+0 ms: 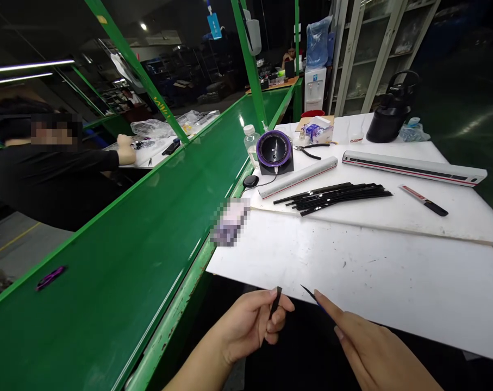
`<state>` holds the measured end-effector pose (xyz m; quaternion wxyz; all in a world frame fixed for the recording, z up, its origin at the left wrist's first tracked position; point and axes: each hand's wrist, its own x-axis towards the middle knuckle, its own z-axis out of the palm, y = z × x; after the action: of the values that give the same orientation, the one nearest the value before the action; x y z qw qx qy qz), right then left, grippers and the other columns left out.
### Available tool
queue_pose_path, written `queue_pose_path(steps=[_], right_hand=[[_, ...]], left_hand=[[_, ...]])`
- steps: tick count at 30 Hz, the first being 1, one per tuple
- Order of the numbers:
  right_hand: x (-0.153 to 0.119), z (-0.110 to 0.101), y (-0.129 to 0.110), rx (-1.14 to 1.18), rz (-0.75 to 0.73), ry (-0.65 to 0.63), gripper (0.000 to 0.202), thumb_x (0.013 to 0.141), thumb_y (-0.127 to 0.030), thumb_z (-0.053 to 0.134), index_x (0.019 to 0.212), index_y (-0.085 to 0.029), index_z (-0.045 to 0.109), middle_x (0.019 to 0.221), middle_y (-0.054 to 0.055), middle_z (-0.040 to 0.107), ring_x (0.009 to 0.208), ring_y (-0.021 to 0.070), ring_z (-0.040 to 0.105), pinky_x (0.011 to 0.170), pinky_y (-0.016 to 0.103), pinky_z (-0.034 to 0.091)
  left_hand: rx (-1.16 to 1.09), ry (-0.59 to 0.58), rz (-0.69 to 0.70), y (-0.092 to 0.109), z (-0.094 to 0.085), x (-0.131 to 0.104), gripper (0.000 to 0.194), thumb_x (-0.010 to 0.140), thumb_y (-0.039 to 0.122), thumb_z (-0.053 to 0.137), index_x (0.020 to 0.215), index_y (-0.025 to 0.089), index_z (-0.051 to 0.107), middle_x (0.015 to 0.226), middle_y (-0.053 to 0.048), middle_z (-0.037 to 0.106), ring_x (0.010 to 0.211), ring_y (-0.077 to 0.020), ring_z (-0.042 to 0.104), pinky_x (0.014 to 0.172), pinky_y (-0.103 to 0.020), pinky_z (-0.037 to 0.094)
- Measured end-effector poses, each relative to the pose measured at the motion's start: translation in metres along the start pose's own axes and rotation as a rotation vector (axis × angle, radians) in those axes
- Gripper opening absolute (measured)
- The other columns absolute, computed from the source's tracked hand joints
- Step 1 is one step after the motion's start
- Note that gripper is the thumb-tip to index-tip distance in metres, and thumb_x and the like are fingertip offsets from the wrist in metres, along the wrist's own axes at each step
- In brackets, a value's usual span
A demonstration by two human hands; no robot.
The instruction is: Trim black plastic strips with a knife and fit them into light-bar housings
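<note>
Near the table's front edge, my left hand (252, 320) pinches a short black strip (275, 302) between thumb and fingers. To its right, my right hand (364, 342) is closed on a thin, dark pointed tool (310, 293), its tip directed toward the strip but apart from it. Most of the tool's body is hidden by the fingers. Beyond the hands, a bundle of glossy black strips (339, 196) lies on the white table (352, 271). Behind it rest a shorter white train body (299, 178) and a longer one (413, 167), both with a red stripe.
A utility knife (424, 200) lies right of the bundle. Pliers (309, 150), a round purple-rimmed fan (274, 150), a bottle (251, 144) and a black bag (388, 117) stand or lie farther back. A green partition (119, 260) runs along the left; another person (46, 168) sits beyond it.
</note>
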<state>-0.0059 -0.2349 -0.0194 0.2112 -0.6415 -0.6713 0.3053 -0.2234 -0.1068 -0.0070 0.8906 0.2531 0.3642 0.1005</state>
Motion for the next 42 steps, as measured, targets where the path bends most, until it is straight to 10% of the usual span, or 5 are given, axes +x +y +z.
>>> queue_pose_path(steps=[20,31,42], right_hand=[[0.015,0.011,-0.012,-0.254,0.037,-0.161,0.067,0.09,-0.011,0.036,0.151,-0.035,0.024,0.082,0.004,0.064,0.066,0.02,0.061,0.063,0.029,0.044],[0.016,0.016,-0.024,-0.513,0.057,-0.299,0.086,0.08,-0.007,0.046,0.154,-0.031,0.011,0.084,0.003,0.062,0.054,0.0195,0.059,0.042,0.03,0.011],[0.012,0.019,-0.015,-0.283,0.103,-0.213,0.072,0.091,-0.012,0.037,0.152,-0.04,0.013,0.079,0.001,0.06,0.06,0.0188,0.058,0.05,0.027,0.02]], left_hand=[[0.226,0.104,-0.029,-0.017,0.004,0.02,0.028,0.086,0.045,0.053,0.075,0.02,0.045,0.047,0.009,0.028,0.039,-0.0061,0.016,0.037,-0.019,0.009],[0.227,0.133,-0.034,-0.019,0.002,0.022,0.03,0.086,0.046,0.055,0.075,0.02,0.045,0.048,0.009,0.029,0.04,-0.0058,0.018,0.037,-0.019,0.011],[0.171,0.154,0.011,-0.027,0.004,0.024,0.031,0.087,0.046,0.054,0.075,0.019,0.045,0.05,0.008,0.029,0.04,-0.0054,0.018,0.037,-0.018,0.011]])
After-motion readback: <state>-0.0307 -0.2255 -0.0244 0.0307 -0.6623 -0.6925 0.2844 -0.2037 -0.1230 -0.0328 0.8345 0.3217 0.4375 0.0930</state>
